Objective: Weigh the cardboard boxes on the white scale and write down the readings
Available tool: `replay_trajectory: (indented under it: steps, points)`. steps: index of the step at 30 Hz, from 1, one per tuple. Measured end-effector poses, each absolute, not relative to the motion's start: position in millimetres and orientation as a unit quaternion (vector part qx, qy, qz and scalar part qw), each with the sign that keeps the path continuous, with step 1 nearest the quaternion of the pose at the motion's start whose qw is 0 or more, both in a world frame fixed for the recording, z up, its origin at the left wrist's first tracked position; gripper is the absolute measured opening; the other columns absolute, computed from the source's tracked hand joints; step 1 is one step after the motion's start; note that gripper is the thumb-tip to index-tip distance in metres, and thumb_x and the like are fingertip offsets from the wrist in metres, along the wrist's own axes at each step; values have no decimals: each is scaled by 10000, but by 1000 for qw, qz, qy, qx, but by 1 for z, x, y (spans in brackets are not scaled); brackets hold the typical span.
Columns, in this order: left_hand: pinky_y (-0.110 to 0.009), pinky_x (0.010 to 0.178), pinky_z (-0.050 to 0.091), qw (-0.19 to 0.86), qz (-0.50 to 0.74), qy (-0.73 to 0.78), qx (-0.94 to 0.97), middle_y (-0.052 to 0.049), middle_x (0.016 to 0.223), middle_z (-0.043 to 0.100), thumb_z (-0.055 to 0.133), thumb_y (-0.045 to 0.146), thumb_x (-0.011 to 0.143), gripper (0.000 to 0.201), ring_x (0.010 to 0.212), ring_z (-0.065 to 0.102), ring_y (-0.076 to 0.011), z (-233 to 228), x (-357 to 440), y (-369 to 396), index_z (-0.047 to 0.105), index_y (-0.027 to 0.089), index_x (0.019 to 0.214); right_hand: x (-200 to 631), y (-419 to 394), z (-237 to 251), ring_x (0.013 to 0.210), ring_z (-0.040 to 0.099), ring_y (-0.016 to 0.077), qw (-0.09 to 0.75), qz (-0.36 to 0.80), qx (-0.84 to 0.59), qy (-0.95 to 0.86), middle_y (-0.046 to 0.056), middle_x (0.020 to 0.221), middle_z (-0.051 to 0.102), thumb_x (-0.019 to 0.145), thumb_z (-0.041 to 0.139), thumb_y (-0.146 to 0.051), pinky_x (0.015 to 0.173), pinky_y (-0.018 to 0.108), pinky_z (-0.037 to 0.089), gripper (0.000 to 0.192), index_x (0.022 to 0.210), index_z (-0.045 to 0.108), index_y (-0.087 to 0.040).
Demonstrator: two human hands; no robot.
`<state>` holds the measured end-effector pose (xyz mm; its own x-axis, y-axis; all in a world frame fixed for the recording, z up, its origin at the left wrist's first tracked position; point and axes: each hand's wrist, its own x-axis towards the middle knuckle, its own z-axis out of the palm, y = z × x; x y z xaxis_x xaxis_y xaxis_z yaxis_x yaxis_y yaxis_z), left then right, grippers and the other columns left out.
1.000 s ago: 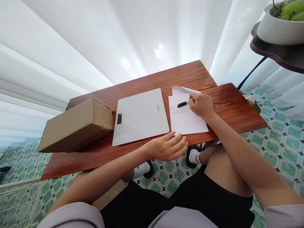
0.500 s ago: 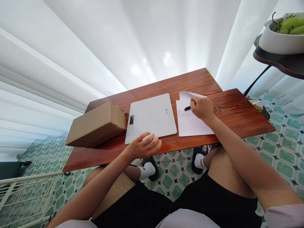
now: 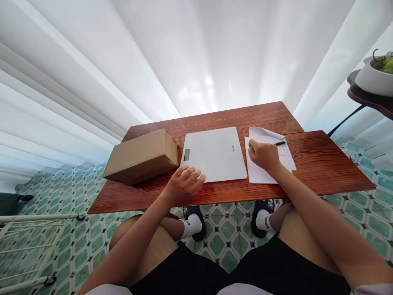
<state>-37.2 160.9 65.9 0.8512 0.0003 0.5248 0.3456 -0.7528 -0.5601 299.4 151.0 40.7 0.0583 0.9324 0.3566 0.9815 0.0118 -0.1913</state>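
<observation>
My left hand [image 3: 184, 182] rests with fingers spread on the near left corner of a flat white scale [image 3: 217, 153] in the middle of the wooden table [image 3: 325, 164]. The scale's small dark display [image 3: 186, 155] sits just beyond my fingertips. My right hand [image 3: 264, 156] lies with curled fingers on a white sheet of paper [image 3: 260, 174] with printed lines, right of the scale. A black pen [image 3: 281, 143] lies on the paper just beyond that hand, apparently loose. A brown cardboard box [image 3: 143, 155] stands left of the scale, touching it.
White curtains hang behind the table. At the far right, a white bowl of green fruit [image 3: 373, 76] sits on a dark shelf [image 3: 368, 100]. A white wire rack [image 3: 27, 221] is at the lower left. My knees are under the table's near edge, on a green tiled floor.
My left hand moved left from the table edge near the paper onto the scale's near left corner. The pen, earlier in my right hand's fingers, now lies on the paper.
</observation>
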Motion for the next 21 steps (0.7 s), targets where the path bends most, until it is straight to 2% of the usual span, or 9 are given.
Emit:
replay_trajectory:
  steps: [9, 13, 19, 21]
  points:
    - [-352, 754, 432, 322, -307, -147, -883, -43, 834, 651, 583, 61, 797, 160, 811, 547, -194, 71, -61, 163, 615, 165, 914, 295, 146, 43, 473, 358, 153, 181, -107, -696, -686, 61, 564, 600, 887, 406, -228, 543, 284, 168, 299, 811, 689, -174]
    - [-363, 755, 421, 315, -332, -194, -868, -47, 821, 644, 571, 54, 782, 197, 793, 531, -202, 81, -79, 165, 607, 171, 936, 279, 151, 53, 473, 392, 171, 190, -116, -696, -682, 50, 540, 566, 885, 421, -251, 537, 296, 186, 279, 800, 682, -200]
    - [-373, 750, 419, 309, -383, -296, -819, -55, 838, 650, 538, 22, 764, 256, 815, 541, -221, 99, -119, 169, 597, 188, 949, 220, 175, 76, 476, 441, 181, 267, -51, -655, -705, 15, 514, 525, 882, 406, -227, 555, 297, 272, 264, 844, 666, -206]
    - [-374, 749, 419, 298, -411, -340, -791, -63, 845, 646, 520, 15, 772, 268, 830, 550, -232, 101, -134, 172, 602, 191, 956, 195, 185, 85, 484, 479, 182, 309, -4, -637, -706, 9, 534, 556, 896, 409, -221, 569, 301, 315, 260, 893, 669, -207]
